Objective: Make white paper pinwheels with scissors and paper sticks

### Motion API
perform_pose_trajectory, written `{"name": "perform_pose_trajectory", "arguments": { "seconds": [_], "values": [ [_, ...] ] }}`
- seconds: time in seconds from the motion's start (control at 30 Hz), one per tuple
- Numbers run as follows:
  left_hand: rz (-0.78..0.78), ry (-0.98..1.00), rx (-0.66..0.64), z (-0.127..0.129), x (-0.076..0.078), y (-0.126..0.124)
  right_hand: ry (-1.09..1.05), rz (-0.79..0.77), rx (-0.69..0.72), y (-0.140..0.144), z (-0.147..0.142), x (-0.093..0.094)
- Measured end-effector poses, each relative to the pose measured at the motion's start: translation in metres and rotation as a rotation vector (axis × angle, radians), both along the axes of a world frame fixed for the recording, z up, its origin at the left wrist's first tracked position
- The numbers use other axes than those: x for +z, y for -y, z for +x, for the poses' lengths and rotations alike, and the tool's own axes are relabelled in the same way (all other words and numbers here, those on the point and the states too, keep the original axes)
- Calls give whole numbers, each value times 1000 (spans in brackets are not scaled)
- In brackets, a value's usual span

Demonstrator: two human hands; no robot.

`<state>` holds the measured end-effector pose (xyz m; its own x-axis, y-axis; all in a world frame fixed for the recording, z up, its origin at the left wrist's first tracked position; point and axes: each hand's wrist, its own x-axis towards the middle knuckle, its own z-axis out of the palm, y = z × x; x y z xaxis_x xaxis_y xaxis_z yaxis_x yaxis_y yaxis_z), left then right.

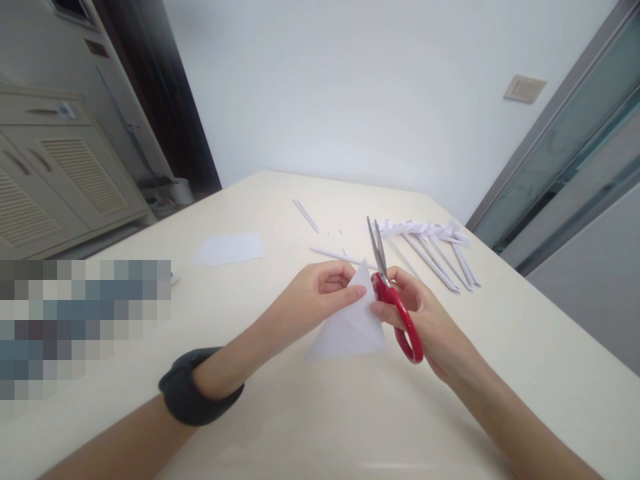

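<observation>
My left hand [313, 297] pinches the top corner of a folded white paper triangle [350, 330], held just above the cream table [280, 413]. My right hand [425, 320] grips red-handled scissors [395, 303], whose blades point up and away and are slightly apart beside the triangle's tip. The two hands nearly touch at the paper's top. A dark band sits on my left wrist.
Several rolled white paper sticks with folded heads [433, 247] lie at the back right of the table. A flat white sheet [229, 249] lies at the back left, thin paper strips [306, 215] beyond. A blurred patch covers the left edge. A cabinet [55, 180] stands at left.
</observation>
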<state>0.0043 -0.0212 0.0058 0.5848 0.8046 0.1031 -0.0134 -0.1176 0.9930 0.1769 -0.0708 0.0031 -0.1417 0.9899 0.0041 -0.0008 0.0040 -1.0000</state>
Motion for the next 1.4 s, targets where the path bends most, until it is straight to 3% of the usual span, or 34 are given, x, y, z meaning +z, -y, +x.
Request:
{"name": "perform_pose_trajectory", "arguments": {
  "seconds": [0.33, 0.53, 0.63, 0.83, 0.97, 1.2, 1.3, 1.4],
  "values": [
    [29, 17, -27, 0, 0, 0, 82, 5, 4, -2, 9, 4],
    [112, -52, -16, 0, 0, -1, -9, -16, 54, 0, 7, 1],
    [260, -71, 32, 1, 1, 1, 8, -3, 38, 0, 9, 1],
    [954, -152, 375, 0, -1, 8, 19, 65, -11, 0, 14, 6],
    [1264, -186, 448, -1, -8, 8, 9, 110, -23, 2, 11, 8],
    [1445, -232, 393, 0, -17, 4, -39, 111, 35, 3, 3, 6],
    [1473, -221, 466, 0, -15, 6, -37, 124, -16, 3, 2, 5],
    [1387, -154, 571, -1, -10, 10, -32, 174, -120, 3, 3, 5]
  ]
}}
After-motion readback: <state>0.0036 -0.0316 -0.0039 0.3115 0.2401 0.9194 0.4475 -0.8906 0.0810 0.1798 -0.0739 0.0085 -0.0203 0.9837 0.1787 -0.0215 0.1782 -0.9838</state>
